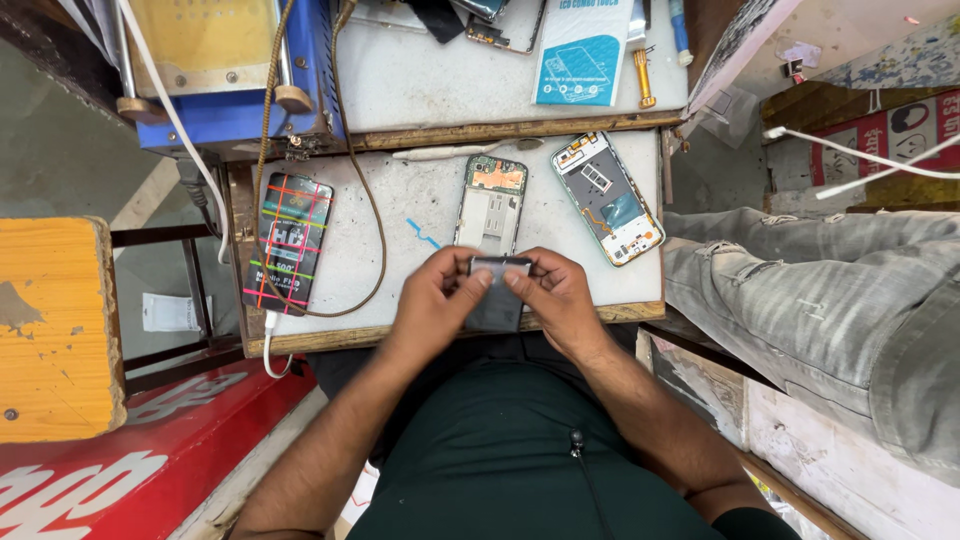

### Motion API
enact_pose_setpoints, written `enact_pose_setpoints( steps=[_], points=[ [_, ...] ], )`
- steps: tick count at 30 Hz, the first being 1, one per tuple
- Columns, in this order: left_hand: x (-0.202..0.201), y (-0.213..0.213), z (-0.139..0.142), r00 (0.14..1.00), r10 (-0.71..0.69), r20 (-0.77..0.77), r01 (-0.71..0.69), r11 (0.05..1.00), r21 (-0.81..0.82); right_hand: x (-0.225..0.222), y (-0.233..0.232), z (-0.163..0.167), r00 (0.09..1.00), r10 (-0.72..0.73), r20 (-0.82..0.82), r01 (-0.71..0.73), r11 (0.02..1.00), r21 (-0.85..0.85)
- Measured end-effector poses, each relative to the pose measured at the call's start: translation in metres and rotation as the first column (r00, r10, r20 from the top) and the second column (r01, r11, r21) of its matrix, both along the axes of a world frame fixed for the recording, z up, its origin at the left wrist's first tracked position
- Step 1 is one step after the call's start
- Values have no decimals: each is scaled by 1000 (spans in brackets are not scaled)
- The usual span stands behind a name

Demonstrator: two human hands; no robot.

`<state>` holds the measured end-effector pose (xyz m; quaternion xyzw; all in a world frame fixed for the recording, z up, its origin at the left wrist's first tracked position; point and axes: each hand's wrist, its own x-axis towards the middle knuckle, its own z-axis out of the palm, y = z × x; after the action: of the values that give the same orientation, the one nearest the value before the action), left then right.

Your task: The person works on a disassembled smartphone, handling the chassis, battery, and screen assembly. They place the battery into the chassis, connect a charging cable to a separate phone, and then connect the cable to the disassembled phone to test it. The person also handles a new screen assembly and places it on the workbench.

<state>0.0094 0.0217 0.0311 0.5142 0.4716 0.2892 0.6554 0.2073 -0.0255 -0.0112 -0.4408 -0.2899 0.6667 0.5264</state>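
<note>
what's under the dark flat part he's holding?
The dark flat part, pinched by left hand and right hand, sits over the white work board edge. Its underside is hidden.

Two opened phones; perhaps a heating pad

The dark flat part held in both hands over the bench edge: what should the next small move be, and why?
Probably lower the dark flat part forward onto the opened phone just beyond it. The left hand and right hand pinch its top edge with the fingertips, it hangs clear of the white mat, and that phone lies open directly ahead.
</note>
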Motion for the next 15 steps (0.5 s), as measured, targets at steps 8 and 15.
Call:
enact_pose_setpoints(
  steps=[8, 15],
  points=[
    [18, -22, 24, 879, 150, -452, 198, 747, 634, 4, 5, 13, 998, -63, -26, 64, 998, 19],
    [-24, 3, -12, 955, 167, 245, -155, 986, -68, 27, -1, 26, 894, 36, 446, -96, 989, 113]
  ],
)
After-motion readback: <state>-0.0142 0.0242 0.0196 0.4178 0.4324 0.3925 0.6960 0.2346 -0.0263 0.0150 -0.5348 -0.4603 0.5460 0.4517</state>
